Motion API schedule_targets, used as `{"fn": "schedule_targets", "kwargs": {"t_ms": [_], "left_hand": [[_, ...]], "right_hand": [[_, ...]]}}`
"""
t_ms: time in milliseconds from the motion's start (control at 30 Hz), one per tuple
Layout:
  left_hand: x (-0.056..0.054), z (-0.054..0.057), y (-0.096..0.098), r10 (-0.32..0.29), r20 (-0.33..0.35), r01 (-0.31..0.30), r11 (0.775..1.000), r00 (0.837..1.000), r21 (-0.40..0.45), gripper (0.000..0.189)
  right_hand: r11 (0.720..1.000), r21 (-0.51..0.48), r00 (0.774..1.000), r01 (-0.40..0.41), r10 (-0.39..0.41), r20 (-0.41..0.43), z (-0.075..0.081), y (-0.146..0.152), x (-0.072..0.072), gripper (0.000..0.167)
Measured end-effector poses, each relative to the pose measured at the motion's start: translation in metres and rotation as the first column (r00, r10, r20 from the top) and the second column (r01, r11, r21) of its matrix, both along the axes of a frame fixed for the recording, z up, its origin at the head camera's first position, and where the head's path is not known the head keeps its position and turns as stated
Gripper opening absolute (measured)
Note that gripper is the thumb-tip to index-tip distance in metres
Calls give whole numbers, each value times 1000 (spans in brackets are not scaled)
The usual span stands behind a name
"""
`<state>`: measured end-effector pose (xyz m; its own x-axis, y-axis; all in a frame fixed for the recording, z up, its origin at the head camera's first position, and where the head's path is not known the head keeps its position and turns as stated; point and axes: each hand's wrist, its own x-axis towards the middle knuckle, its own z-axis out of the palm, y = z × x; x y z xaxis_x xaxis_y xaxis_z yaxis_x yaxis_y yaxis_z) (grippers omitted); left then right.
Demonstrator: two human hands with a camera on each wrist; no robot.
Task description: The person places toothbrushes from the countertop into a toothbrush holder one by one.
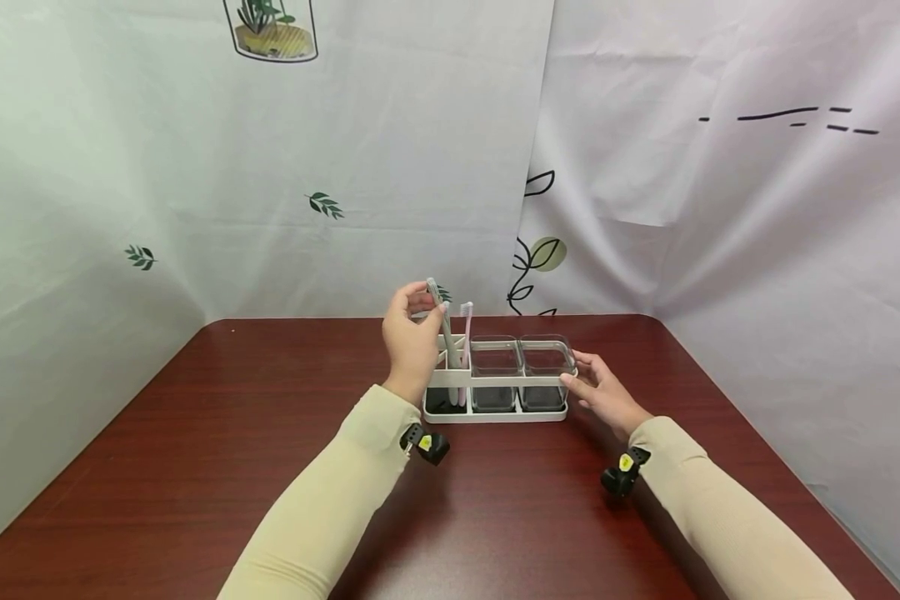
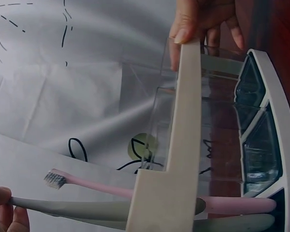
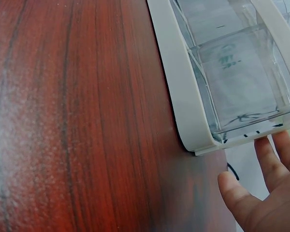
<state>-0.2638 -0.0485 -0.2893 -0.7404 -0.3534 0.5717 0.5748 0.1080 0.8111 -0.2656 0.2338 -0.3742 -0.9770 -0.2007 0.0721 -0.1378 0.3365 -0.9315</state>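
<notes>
A white toothbrush holder (image 1: 495,417) has an upper rail (image 2: 186,121) and a dark-lined base. My left hand (image 1: 411,337) pinches a grey-green toothbrush (image 2: 82,209) by its head end, above the holder's left section; the handle's lower tip is inside the rail. Beside it, a pink toothbrush (image 1: 467,329) and another grey-green toothbrush (image 2: 237,223) stand in that section. At the holder's right end, my right hand (image 1: 603,392) touches the side with fairly straight fingertips (image 3: 263,145). Its thumb is near the rail's front corner and looks apart from the base in the right wrist view.
Two clear cups (image 1: 495,357) sit side by side in the holder's middle and right sections. The holder stands on a dark red wooden table (image 1: 270,467), near its back edge. A white printed curtain (image 1: 390,150) hangs behind and along the sides.
</notes>
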Motion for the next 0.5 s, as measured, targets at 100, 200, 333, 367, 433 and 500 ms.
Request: {"fn": "schedule_targets", "kwargs": {"t_ms": [100,200,333,367,433,500], "left_hand": [[-1,-4,1,0,17,0,1000,1000,-3,33],[-3,-8,1,-2,29,2,1000,1000,3,33],[-3,-12,2,4,50,-4,1000,999,2,34],[-4,-13,2,4,55,-4,1000,998,2,34],[-4,-15,3,8,64,-8,1000,998,1,34],[-5,-17,4,9,72,-10,1000,997,3,33]], "right_hand": [[1000,0,1000,-2,2,-2,0,0,0,64],[1000,-7,1000,0,0,-4,0,-1,0,63],[1000,-13,1000,0,0,-5,1,-2,0,63],[1000,-13,1000,-2,1,-4,1,-3,0,63],[1000,-13,1000,-3,3,-1,1,-3,0,63],[1000,-17,1000,-2,2,3,1,-3,0,63]]}}
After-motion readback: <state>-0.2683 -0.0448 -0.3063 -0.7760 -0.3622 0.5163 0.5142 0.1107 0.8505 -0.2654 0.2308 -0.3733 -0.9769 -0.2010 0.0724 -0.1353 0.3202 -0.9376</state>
